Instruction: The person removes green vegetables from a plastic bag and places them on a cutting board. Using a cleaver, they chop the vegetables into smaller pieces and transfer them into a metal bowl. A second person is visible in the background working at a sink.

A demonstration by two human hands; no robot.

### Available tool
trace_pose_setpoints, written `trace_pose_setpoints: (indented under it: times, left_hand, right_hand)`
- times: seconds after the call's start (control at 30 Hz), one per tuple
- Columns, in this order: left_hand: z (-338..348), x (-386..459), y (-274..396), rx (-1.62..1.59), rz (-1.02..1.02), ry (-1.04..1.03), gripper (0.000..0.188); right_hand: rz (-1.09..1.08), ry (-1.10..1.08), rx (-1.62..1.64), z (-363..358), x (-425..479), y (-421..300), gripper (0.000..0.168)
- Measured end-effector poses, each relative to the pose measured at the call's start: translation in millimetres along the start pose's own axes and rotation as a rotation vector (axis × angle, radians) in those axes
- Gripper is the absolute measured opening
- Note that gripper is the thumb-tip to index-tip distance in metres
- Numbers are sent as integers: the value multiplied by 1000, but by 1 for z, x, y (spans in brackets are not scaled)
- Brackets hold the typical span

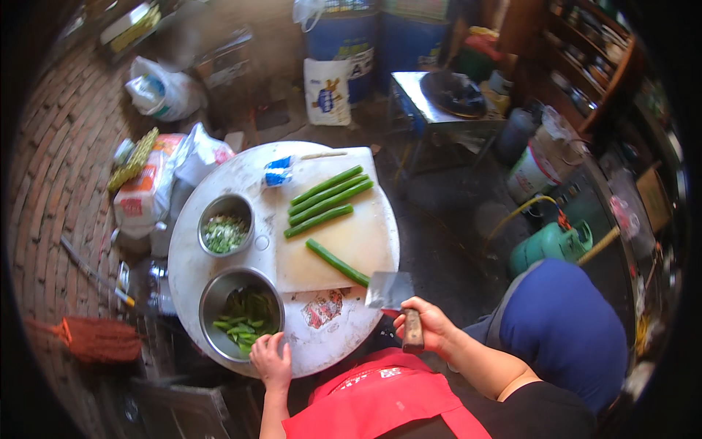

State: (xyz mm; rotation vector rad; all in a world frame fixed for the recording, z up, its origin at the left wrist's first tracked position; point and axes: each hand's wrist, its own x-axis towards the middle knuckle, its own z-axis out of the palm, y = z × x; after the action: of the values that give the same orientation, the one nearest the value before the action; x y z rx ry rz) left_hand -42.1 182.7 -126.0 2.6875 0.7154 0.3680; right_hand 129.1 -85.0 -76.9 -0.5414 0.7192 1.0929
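My right hand (pixel 426 324) is wrapped around the wooden handle of a cleaver (pixel 390 290). Its broad blade covers the near end of a green vegetable stalk (pixel 337 262) on a white cutting board (pixel 329 271). Several more stalks (pixel 329 198) lie side by side farther up the board. My left hand (pixel 272 362) is at the near rim of a steel bowl (pixel 207 307), fingers slightly spread; whether it grips the rim is unclear. Cut green pieces (pixel 241 324) lie in that bowl. Beyond it stands a smaller steel pot (pixel 251 214) with chopped green and white bits (pixel 224 233).
Board and vessels rest on a round white table (pixel 184 247). A blue-and-white plastic packet (pixel 278 171) lies at the board's far left corner. Plastic bags (pixel 200 156) crowd the table's left. Rightward are a green gas cylinder (pixel 548 247) and a metal stand (pixel 408 90).
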Motion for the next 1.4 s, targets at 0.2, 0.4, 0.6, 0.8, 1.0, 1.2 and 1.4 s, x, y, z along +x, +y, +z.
trace_pose_setpoints:
  times: [0.2, 0.4, 0.6, 0.8, 1.0, 1.2, 1.4]
  left_hand:
    - [19, -14, 44, -99, 61, -117, 24]
    - [56, -3, 44, -199, 198, -233, 23]
    - [74, 9, 67, -236, 33, -313, 23]
    - [130, 22, 109, -193, -207, -315, 22]
    - [139, 49, 201, -298, -483, -375, 25]
    - [145, 57, 226, -302, -634, -262, 31]
    - [188, 58, 219, -362, -719, -7, 41]
  right_hand:
    - [-65, 9, 25, 5, 3, -31, 17]
    - [85, -117, 2, -4, 21, -43, 13]
    - [-122, 14, -703, 9, 34, -95, 25]
    - [-341, -88, -1730, 8, 99, -203, 36]
    - [-578, -361, -2298, 19, 152, -273, 34]
    - [-715, -533, -2375, 35, 188, -290, 30]
    - [-896, -537, -2527, 68, 207, -309, 26]
